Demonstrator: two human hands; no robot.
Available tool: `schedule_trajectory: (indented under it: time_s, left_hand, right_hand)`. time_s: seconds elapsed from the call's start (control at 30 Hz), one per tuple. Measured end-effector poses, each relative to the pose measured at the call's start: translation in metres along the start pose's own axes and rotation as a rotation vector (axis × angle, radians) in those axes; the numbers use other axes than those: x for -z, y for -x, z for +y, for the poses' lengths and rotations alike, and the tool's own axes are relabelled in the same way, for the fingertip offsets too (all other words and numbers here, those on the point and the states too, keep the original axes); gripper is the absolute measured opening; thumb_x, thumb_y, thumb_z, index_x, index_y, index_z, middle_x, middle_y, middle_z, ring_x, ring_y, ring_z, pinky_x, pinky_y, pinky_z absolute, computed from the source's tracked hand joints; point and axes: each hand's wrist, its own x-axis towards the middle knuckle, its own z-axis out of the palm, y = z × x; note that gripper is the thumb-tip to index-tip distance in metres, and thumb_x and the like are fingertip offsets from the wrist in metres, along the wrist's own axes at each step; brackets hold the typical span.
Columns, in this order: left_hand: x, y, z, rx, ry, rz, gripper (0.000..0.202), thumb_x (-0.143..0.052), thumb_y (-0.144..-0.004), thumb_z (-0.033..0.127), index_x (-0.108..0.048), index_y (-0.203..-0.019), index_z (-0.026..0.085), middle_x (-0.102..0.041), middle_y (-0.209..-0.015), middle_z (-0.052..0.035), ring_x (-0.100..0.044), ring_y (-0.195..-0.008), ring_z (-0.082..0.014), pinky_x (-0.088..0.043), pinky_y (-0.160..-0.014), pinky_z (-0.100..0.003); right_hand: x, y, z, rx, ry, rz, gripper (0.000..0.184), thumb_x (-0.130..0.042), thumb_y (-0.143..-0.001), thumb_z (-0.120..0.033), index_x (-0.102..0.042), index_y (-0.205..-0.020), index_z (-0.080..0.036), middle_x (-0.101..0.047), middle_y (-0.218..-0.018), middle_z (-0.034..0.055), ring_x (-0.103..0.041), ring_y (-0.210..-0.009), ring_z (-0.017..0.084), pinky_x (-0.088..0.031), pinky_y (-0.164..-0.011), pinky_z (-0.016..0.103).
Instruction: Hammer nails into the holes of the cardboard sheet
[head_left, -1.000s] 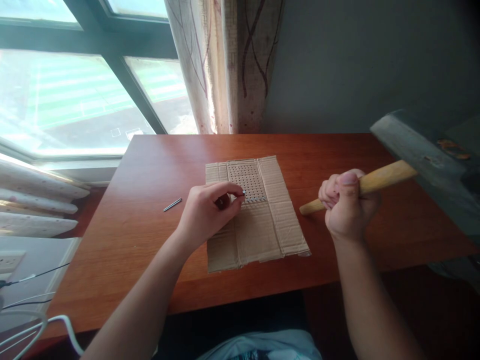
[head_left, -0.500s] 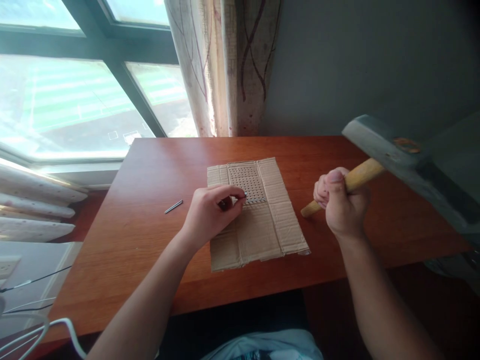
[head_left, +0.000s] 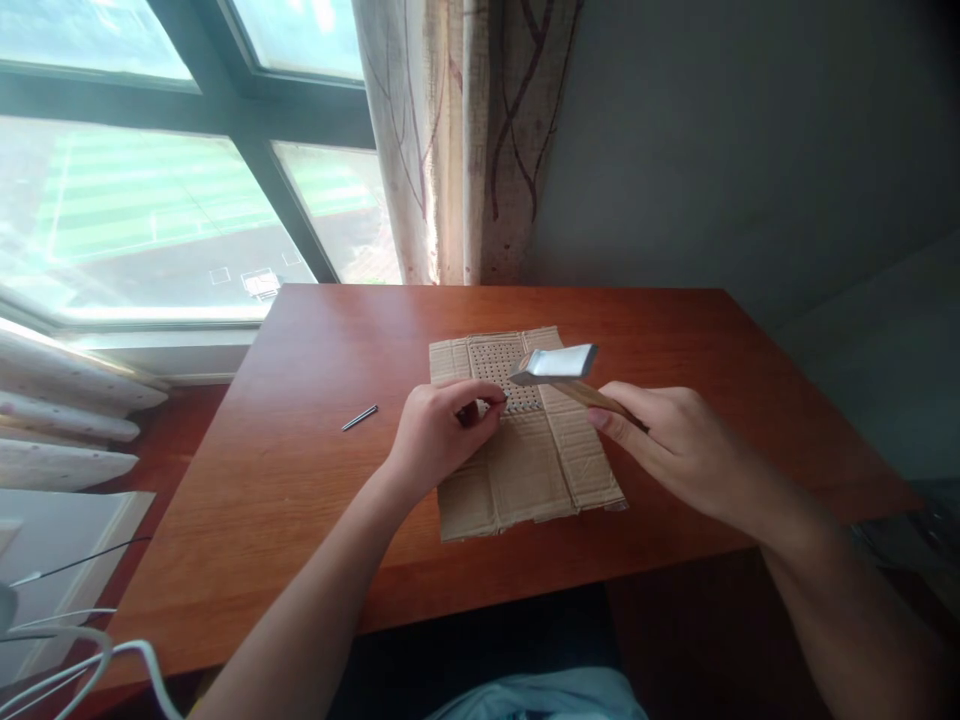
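Observation:
My left hand [head_left: 442, 425] is closed in a pinch, thumb and forefinger on a small nail that the fingers mostly hide. It rests at the left side of a cardboard sheet [head_left: 525, 465], over a patch dotted with rows of small holes [head_left: 491, 358]. Small metal heads show along the patch's near edge. My right hand [head_left: 667, 430] grips the wooden handle of a hammer [head_left: 559, 362]. The metal hammer head is above the cardboard, just right of my left fingertips, and covers part of the holes.
Long metal nails [head_left: 360, 418] lie side by side on the brown wooden table [head_left: 300, 480], left of the cardboard. A window and a curtain [head_left: 450, 150] stand behind. White cables [head_left: 127, 650] loop at the lower left.
My right hand has swung the hammer down and left, from beyond the cardboard's right side to over the hole patch. My left hand keeps its pinch; the view has shifted slightly.

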Motion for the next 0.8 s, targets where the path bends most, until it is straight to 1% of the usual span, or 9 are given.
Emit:
schedule_trajectory:
  time_s: [0.1,0.2,0.3,0.43,0.5,0.63,0.7,0.8]
  left_hand:
    - [0.0,0.0,0.001,-0.003,0.008,0.003,0.009,-0.063,-0.081,0.015,-0.071,-0.081,0.019,-0.063,-0.064,0.0026,-0.051,-0.052,-0.0068,-0.041,-0.052,-0.018]
    - [0.0,0.0,0.001,0.0,-0.005,0.0,0.009,-0.063,-0.08,0.016,-0.072,-0.081,0.019,-0.062,-0.062,0.0028,-0.05,-0.052,-0.0068,-0.039,-0.051,-0.018]
    - [-0.001,0.0,0.0,0.006,-0.023,-0.008,0.009,-0.063,-0.08,0.016,-0.072,-0.081,0.019,-0.061,-0.062,0.0028,-0.049,-0.052,-0.0074,-0.038,-0.05,-0.018]
    - [-0.001,0.001,-0.002,0.006,0.002,-0.015,0.009,-0.063,-0.081,0.016,-0.071,-0.079,0.019,-0.062,-0.064,0.0023,-0.05,-0.054,-0.0075,-0.038,-0.051,-0.018]
    - [-0.001,0.001,-0.002,0.012,0.003,-0.023,0.009,-0.063,-0.081,0.016,-0.071,-0.08,0.019,-0.062,-0.064,0.0023,-0.05,-0.053,-0.0073,-0.038,-0.052,-0.018]
    - [-0.001,0.002,-0.003,0.04,-0.016,-0.044,0.008,-0.064,-0.081,0.017,-0.072,-0.081,0.018,-0.062,-0.066,0.0022,-0.049,-0.054,-0.0073,-0.037,-0.052,-0.019]
    - [-0.002,0.002,-0.003,0.047,-0.016,-0.051,0.007,-0.064,-0.081,0.016,-0.071,-0.08,0.018,-0.063,-0.066,0.0025,-0.049,-0.054,-0.007,-0.037,-0.053,-0.019]
    - [-0.001,0.002,-0.003,0.054,-0.018,-0.054,0.006,-0.065,-0.08,0.016,-0.07,-0.08,0.018,-0.062,-0.066,0.0032,-0.048,-0.054,-0.0065,-0.037,-0.054,-0.019]
  right_hand:
    - [0.004,-0.001,-0.01,-0.001,0.024,0.004,0.031,-0.057,-0.096,-0.036,-0.05,-0.07,-0.021,-0.052,-0.055,-0.0045,-0.045,-0.046,0.01,-0.028,-0.044,0.025]
    - [0.004,0.0,-0.015,-0.006,0.006,-0.038,0.035,-0.054,-0.097,-0.036,-0.045,-0.067,-0.021,-0.049,-0.053,-0.0054,-0.042,-0.043,0.009,-0.027,-0.042,0.024]
    - [0.003,0.001,-0.016,-0.032,0.012,-0.073,0.035,-0.055,-0.097,-0.037,-0.045,-0.067,-0.021,-0.05,-0.053,-0.0054,-0.043,-0.044,0.009,-0.028,-0.042,0.024]
    - [0.003,0.002,-0.016,-0.038,0.01,-0.042,0.037,-0.053,-0.097,-0.039,-0.044,-0.066,-0.021,-0.048,-0.052,-0.0056,-0.041,-0.043,0.009,-0.028,-0.042,0.024]
    - [0.002,0.002,-0.017,-0.05,0.006,-0.045,0.037,-0.053,-0.097,-0.039,-0.044,-0.067,-0.021,-0.05,-0.052,-0.0052,-0.043,-0.044,0.009,-0.027,-0.042,0.025]
    - [0.003,0.002,-0.022,-0.116,0.032,-0.125,0.036,-0.05,-0.099,-0.042,-0.047,-0.069,-0.021,-0.055,-0.057,-0.0033,-0.047,-0.049,0.011,-0.028,-0.047,0.026]
    - [0.005,0.002,-0.026,-0.166,0.052,-0.159,0.038,-0.045,-0.1,-0.046,-0.046,-0.07,-0.021,-0.055,-0.059,-0.003,-0.048,-0.051,0.011,-0.03,-0.05,0.027]
    - [0.004,0.001,-0.029,-0.222,0.068,-0.173,0.042,-0.04,-0.101,-0.05,-0.044,-0.07,-0.022,-0.054,-0.06,-0.0031,-0.047,-0.053,0.011,-0.031,-0.053,0.027]
